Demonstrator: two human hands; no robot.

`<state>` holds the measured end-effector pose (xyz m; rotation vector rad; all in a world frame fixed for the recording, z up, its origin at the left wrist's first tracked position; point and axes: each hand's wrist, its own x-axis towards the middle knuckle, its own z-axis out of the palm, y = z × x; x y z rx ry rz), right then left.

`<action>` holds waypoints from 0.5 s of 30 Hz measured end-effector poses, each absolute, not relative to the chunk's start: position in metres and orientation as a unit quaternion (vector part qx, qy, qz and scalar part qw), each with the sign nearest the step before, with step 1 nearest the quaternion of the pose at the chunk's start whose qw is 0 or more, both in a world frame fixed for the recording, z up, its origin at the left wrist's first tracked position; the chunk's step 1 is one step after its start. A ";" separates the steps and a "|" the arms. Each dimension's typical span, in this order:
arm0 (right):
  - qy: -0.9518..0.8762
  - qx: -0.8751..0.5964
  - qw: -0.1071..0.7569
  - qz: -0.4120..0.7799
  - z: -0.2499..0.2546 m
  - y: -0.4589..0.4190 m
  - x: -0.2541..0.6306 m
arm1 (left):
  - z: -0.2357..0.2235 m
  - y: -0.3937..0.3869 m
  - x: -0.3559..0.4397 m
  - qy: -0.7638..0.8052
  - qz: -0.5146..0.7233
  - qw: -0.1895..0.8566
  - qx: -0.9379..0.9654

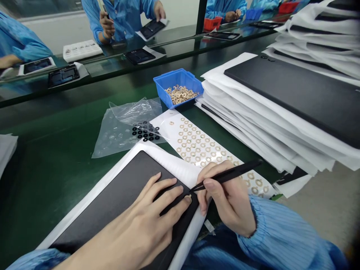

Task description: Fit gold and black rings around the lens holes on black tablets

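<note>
A flat black panel (112,198) lies on a white foam sheet (171,161) in front of me. My left hand (149,221) rests flat on the panel, fingers spread, with the index fingertip near its right corner. In my right hand (229,198) is a pair of black tweezers (236,171), their tips touching or just above that corner beside my left index finger. A tiny pale piece shows at that fingertip, too small to make out. Beyond the panel lies a white sheet of ring stickers (218,148), partly hidden by my right hand.
Behind the stickers stands a blue bin (161,90) of small tan rings. Left of it, a clear plastic bag (109,131) lies by several black rings (145,131). Stacked black panels (298,86) with white sheets rise at right. Across the raised ledge, co-workers (120,18) handle similar parts.
</note>
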<state>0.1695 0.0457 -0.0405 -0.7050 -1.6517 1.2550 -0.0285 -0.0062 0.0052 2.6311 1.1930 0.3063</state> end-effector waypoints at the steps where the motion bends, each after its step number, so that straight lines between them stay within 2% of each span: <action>1: -0.665 -0.282 0.460 0.517 -0.041 0.045 0.170 | 0.003 -0.007 -0.028 0.411 0.106 0.113 0.898; 6: -0.671 -0.282 0.475 0.494 -0.042 0.042 0.172 | -0.005 -0.013 -0.029 0.417 0.100 0.085 0.899; 15: -0.701 -0.283 0.479 0.446 -0.045 0.043 0.171 | 0.005 -0.009 -0.029 0.414 0.109 0.116 0.896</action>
